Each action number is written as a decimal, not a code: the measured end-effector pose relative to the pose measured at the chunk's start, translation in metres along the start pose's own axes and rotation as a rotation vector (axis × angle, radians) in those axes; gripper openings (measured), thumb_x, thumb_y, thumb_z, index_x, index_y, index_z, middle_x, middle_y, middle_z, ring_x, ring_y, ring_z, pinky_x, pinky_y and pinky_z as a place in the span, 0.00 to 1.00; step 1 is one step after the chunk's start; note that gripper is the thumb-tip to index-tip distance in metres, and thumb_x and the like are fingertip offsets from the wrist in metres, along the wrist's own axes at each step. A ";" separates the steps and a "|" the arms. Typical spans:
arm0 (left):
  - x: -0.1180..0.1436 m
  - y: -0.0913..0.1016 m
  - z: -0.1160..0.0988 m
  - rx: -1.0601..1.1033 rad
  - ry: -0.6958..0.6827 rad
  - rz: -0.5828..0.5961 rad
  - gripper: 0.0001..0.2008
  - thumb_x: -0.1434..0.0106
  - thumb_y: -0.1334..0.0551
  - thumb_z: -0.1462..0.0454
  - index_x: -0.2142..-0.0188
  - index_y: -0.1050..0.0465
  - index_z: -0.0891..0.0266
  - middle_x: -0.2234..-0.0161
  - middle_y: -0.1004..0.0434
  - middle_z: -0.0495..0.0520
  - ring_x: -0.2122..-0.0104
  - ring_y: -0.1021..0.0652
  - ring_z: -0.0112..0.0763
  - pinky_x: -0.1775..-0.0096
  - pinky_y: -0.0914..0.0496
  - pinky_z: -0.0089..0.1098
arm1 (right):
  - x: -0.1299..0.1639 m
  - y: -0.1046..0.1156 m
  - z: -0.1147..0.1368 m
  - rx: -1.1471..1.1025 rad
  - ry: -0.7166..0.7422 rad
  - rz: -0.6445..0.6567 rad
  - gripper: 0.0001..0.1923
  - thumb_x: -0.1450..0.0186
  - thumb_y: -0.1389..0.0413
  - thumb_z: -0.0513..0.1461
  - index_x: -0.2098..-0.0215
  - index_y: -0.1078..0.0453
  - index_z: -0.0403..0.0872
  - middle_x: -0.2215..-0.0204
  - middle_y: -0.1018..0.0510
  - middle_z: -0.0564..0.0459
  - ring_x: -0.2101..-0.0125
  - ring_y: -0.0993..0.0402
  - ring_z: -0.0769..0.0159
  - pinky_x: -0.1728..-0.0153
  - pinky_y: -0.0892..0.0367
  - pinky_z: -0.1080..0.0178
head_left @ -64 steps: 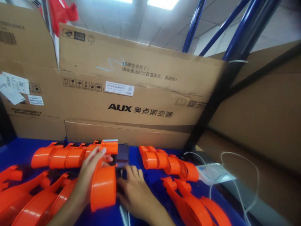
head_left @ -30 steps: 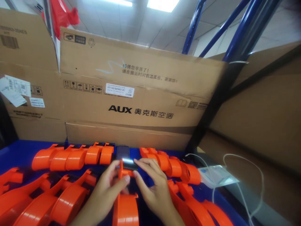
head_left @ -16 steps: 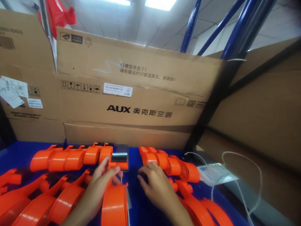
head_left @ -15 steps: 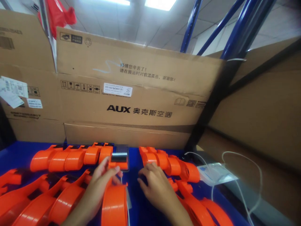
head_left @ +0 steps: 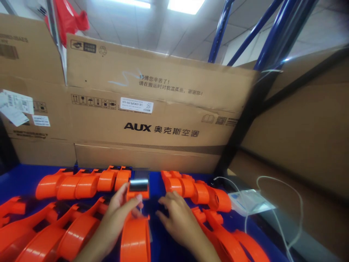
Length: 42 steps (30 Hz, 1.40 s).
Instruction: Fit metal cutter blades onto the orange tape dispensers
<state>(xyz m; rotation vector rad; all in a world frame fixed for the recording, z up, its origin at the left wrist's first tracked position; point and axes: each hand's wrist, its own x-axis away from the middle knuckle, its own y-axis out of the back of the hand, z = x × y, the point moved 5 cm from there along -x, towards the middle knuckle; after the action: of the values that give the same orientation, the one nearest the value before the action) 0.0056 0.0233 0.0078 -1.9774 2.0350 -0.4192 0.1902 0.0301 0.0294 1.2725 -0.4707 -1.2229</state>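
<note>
I am looking down at my two hands working over a blue table (head_left: 24, 174). My left hand (head_left: 116, 214) is reaching forward from the lower left, forearm angled up toward the middle, and its fingers are curling around the neck of an orange tape dispenser (head_left: 135, 233), thumb tip pressing just under the dark blade plate (head_left: 139, 185) at its far end. The dispenser is lying lengthwise in front of me, round end nearest the camera. My right hand (head_left: 177, 218) is hovering just to the right of it, palm down, fingers loosely spread and slightly bent, gripping nothing; whether its tips are touching the table I cannot tell. Rows of orange dispensers (head_left: 81, 180) are lying on both sides, and a cardboard box (head_left: 152, 109) is standing behind them. A white cable (head_left: 272, 211) is trailing at the right.
</note>
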 end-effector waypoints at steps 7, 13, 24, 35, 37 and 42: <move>0.002 -0.004 0.000 -0.063 -0.006 -0.007 0.24 0.45 0.28 0.54 0.53 0.29 0.60 0.73 0.22 0.50 0.79 0.22 0.30 0.73 0.26 0.29 | -0.005 0.019 0.008 -0.516 0.042 -0.252 0.12 0.29 0.46 0.44 0.56 0.23 0.49 0.65 0.20 0.49 0.65 0.23 0.60 0.64 0.30 0.61; 0.004 -0.008 0.000 -0.109 -0.009 0.035 0.22 0.42 0.29 0.54 0.53 0.30 0.60 0.72 0.21 0.50 0.78 0.21 0.30 0.72 0.26 0.29 | 0.005 0.011 0.013 -0.552 -0.006 -0.306 0.17 0.25 0.52 0.44 0.43 0.30 0.49 0.62 0.18 0.49 0.59 0.21 0.57 0.56 0.26 0.59; 0.005 -0.010 0.000 -0.115 -0.012 0.044 0.20 0.42 0.30 0.55 0.54 0.31 0.60 0.73 0.23 0.49 0.78 0.23 0.29 0.72 0.26 0.30 | 0.006 0.001 0.025 -0.680 0.084 -0.179 0.10 0.27 0.53 0.39 0.48 0.43 0.50 0.64 0.23 0.53 0.66 0.24 0.64 0.63 0.29 0.62; 0.002 -0.005 0.011 -0.103 -0.029 0.085 0.23 0.43 0.29 0.55 0.51 0.30 0.58 0.71 0.21 0.49 0.78 0.21 0.30 0.73 0.25 0.30 | 0.005 0.002 0.028 -0.619 0.058 -0.081 0.07 0.28 0.50 0.41 0.64 0.41 0.50 0.72 0.28 0.58 0.74 0.34 0.69 0.72 0.38 0.67; 0.002 -0.005 0.013 -0.109 -0.027 0.089 0.24 0.43 0.29 0.55 0.50 0.31 0.59 0.71 0.21 0.49 0.77 0.21 0.30 0.73 0.25 0.30 | 0.004 0.002 0.029 -0.617 0.064 -0.070 0.07 0.27 0.50 0.41 0.64 0.41 0.50 0.71 0.27 0.57 0.73 0.33 0.69 0.71 0.38 0.66; 0.002 -0.003 0.018 -0.125 -0.013 0.081 0.28 0.42 0.29 0.54 0.46 0.34 0.58 0.73 0.22 0.47 0.77 0.20 0.31 0.72 0.24 0.30 | 0.003 0.005 0.031 -0.517 0.101 -0.079 0.07 0.29 0.49 0.38 0.65 0.41 0.50 0.69 0.28 0.55 0.69 0.32 0.65 0.66 0.38 0.64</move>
<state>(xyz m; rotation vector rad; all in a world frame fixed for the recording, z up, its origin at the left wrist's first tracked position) 0.0156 0.0205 -0.0074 -1.9535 2.1730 -0.2666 0.1676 0.0129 0.0420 0.9073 -0.0209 -1.2365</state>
